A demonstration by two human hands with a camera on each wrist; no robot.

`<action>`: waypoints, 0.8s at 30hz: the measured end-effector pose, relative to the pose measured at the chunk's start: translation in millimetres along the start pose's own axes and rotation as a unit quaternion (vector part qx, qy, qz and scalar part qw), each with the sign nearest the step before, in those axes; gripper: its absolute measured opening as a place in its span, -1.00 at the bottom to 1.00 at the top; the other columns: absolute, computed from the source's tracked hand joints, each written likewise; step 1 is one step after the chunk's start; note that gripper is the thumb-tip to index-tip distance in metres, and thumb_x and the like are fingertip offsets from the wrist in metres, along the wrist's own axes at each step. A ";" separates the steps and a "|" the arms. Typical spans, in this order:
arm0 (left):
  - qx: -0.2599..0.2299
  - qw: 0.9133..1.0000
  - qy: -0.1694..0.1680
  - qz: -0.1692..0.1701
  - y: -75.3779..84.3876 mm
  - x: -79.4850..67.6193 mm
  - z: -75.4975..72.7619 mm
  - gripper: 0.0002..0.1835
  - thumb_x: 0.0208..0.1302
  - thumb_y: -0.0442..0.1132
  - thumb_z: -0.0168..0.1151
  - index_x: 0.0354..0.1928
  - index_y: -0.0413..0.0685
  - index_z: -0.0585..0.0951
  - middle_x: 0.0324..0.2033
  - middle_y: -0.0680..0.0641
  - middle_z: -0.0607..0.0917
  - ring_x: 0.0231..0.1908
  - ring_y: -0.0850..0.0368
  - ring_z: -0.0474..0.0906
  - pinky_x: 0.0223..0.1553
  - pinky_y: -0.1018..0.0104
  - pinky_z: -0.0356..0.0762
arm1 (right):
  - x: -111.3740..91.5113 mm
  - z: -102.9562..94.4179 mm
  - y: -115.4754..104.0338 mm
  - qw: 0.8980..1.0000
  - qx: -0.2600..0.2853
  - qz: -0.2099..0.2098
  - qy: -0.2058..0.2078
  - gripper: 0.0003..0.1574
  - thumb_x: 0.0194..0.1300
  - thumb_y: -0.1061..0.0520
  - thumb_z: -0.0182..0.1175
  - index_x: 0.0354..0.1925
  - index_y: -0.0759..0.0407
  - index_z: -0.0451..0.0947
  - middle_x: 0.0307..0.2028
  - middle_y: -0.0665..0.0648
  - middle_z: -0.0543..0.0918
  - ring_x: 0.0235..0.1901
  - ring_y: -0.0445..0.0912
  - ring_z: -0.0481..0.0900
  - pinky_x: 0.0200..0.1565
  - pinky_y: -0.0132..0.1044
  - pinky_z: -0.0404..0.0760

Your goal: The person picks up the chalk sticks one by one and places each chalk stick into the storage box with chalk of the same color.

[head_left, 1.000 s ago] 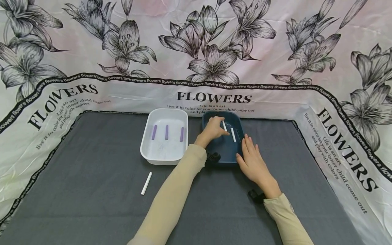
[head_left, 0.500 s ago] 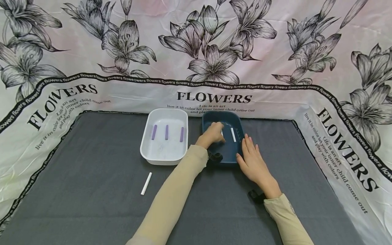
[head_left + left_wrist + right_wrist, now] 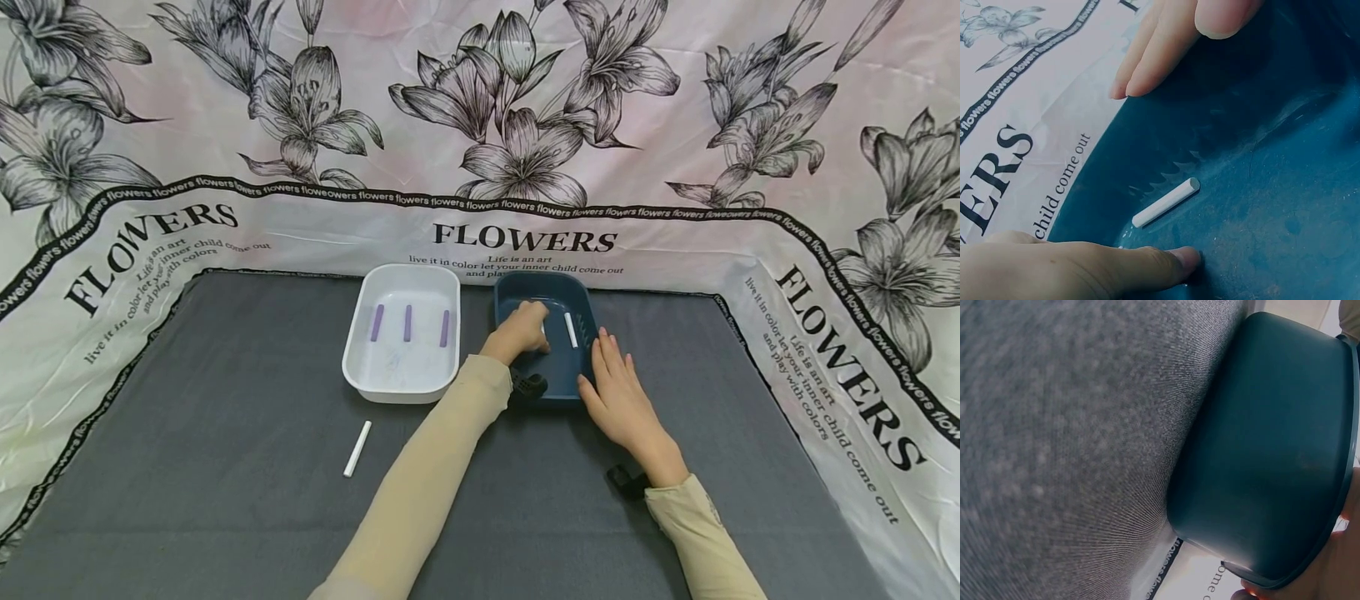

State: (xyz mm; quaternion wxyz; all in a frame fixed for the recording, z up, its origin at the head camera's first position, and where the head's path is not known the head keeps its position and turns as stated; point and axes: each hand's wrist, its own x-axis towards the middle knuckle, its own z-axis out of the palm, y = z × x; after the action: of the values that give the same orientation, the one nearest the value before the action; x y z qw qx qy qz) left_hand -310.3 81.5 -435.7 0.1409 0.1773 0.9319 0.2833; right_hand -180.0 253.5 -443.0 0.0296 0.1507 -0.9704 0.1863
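My left hand reaches into the dark blue bin, fingers curled down. A sliver of a white chalk stick shows at its fingertips; the rest is hidden by the hand. Beside it another white chalk stick lies on the bin floor near the right wall; the left wrist view shows this chalk stick apart from the left hand. My right hand rests along the bin's right rim with fingers extended. The right wrist view shows the bin's outer wall.
A white bin stands left of the blue one, with three purple chalk sticks lying in it. Another white chalk stick lies on the grey cloth in front. Behind the bins rises flower-printed fabric.
My left hand has shifted slightly left and lower in the blue bin, bringing the chalk stick at its fingertips along. The right hand stays at the rim.
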 end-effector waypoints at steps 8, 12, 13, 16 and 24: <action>0.004 1.000 0.002 0.007 -1.5 3.0 1.8 -0.24 0.12 -0.22 0.51 0.37 -0.18 0.43 0.33 -0.23 0.40 0.21 -0.07 0.45 0.08 0.16 0.53 | 0.3 0.6 0.6 1.000 0.001 -0.002 0.001 -0.15 0.55 0.01 -0.09 0.49 0.50 -0.13 0.55 0.32 -0.26 0.53 0.14 -0.33 0.43 0.24 -0.20; -0.002 1.000 0.005 0.010 -1.9 3.4 1.6 -0.24 0.12 -0.23 0.51 0.37 -0.19 0.42 0.33 -0.24 0.40 0.18 -0.06 0.47 0.07 0.16 0.54 | 0.5 1.0 0.9 1.000 0.002 -0.005 0.003 -0.15 0.55 0.01 -0.09 0.49 0.50 -0.13 0.55 0.33 -0.25 0.53 0.13 -0.34 0.43 0.24 -0.21; -0.004 1.000 0.005 0.010 -1.9 3.2 1.6 -0.23 0.13 -0.22 0.51 0.38 -0.18 0.41 0.33 -0.24 0.40 0.20 -0.06 0.46 0.09 0.16 0.53 | 0.5 1.1 0.9 1.000 0.003 -0.004 0.002 -0.15 0.55 0.01 -0.09 0.49 0.50 -0.14 0.55 0.32 -0.26 0.53 0.13 -0.34 0.43 0.23 -0.22; -0.014 1.000 0.005 0.010 -0.8 1.5 0.4 -0.21 0.14 -0.21 0.50 0.39 -0.19 0.38 0.34 -0.24 0.39 0.25 -0.09 0.42 0.15 0.13 0.51 | 0.4 1.5 0.6 1.000 0.004 -0.003 0.001 -0.15 0.55 0.02 -0.08 0.50 0.49 -0.14 0.56 0.28 -0.30 0.53 0.12 -0.35 0.44 0.23 -0.23; -0.032 0.999 0.007 0.035 11.2 -6.9 -12.7 -0.26 0.24 -0.14 0.42 0.39 -0.26 0.37 0.33 -0.22 0.41 0.34 -0.11 0.33 0.23 0.11 0.44 | -1.2 0.1 -0.4 1.000 0.002 -0.009 0.007 -0.15 0.55 0.03 -0.08 0.49 0.52 -0.13 0.55 0.34 -0.26 0.53 0.16 -0.32 0.42 0.26 -0.20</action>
State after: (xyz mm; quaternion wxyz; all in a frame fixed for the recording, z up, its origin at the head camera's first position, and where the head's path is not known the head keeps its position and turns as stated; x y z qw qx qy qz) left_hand -306.0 81.3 -417.9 0.1302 0.2035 0.9164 0.3191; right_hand -178.7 253.4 -443.1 0.0380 0.1578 -0.9685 0.1887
